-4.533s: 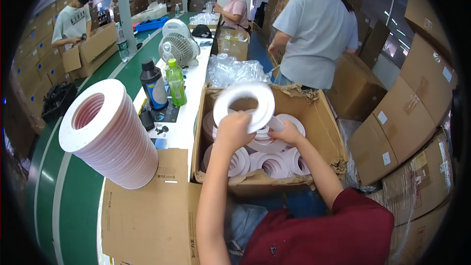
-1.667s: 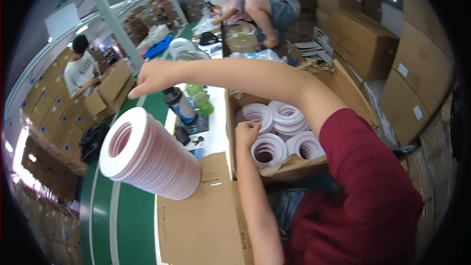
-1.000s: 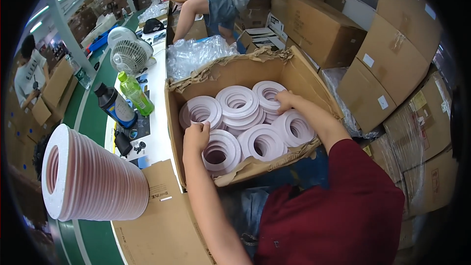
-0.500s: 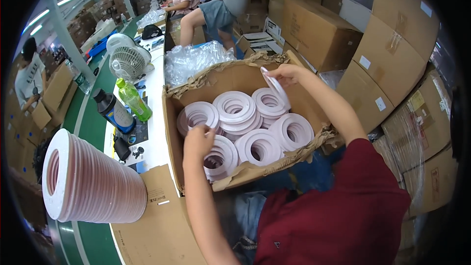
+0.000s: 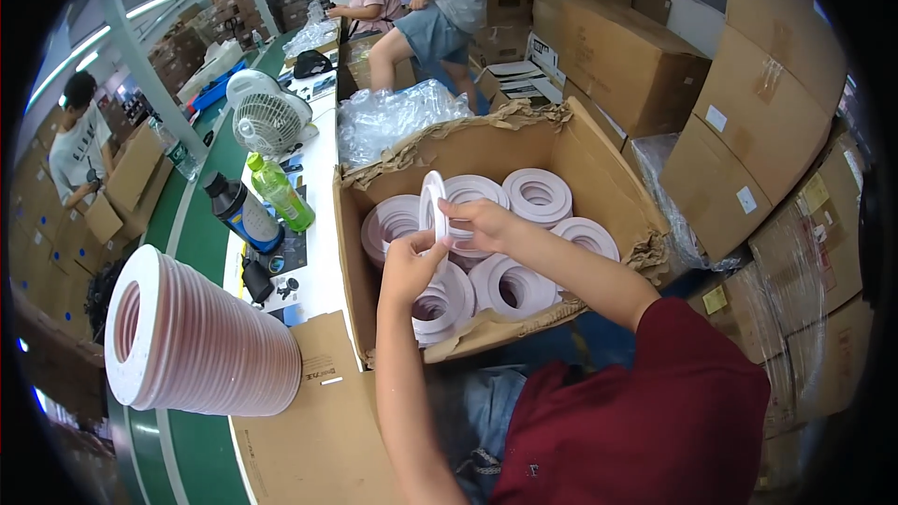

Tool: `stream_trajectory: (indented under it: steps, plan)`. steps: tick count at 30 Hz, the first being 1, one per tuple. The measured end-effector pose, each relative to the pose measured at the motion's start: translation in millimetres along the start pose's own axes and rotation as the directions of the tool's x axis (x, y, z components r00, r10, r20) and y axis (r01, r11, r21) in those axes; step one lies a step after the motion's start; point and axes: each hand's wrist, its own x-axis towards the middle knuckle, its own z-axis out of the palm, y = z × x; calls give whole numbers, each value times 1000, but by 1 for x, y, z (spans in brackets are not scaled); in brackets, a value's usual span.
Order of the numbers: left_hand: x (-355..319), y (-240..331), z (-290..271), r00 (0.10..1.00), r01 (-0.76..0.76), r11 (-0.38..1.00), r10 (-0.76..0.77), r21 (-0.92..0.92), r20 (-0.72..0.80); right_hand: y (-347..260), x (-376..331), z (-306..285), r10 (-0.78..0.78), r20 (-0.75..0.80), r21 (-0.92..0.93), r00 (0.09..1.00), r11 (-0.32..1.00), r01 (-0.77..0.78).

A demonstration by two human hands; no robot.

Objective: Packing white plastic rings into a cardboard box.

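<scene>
A flat, pale pinkish-white ring (image 5: 429,203) stands nearly on edge above the open cardboard box (image 5: 561,140), gripped by both hands. My left hand (image 5: 410,268) is closed on its lower part, and my right hand (image 5: 480,223) pinches its right side. Beneath them the box holds several stacks of the same rings (image 5: 540,194); my hands partly cover the middle and left stacks. Left of the box, a tall leaning stack of similar rings (image 5: 201,337) rests by a flat cardboard piece (image 5: 299,440).
A white fan (image 5: 268,117), a green bottle (image 5: 281,192) and a dark bottle (image 5: 243,213) stand on the white table left of the box. Clear plastic bags (image 5: 398,117) lie behind it. Large cartons (image 5: 767,122) are piled at right. Other people are farther back.
My right hand has brought the ring from the box's far right side to the left. My left hand has risen from the near-left stack and now grips the ring too. The view has shifted slightly.
</scene>
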Motion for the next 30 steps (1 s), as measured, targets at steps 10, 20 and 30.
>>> stream_trajectory:
  steps: [10, 20, 30]
  plan:
    - [15, -27, -15, 973, 113, 745, -217, -657, -79, -33, -1, -43, -73, -76, 86, 994, 993, 80]
    - [6, -14, -22, 933, -17, 759, -222, -651, -283, -36, 2, -49, -162, 20, 146, 987, 977, 157]
    - [-3, -4, -19, 968, 142, 930, -202, -338, -149, -35, -1, -43, -351, 57, 262, 935, 908, 325]
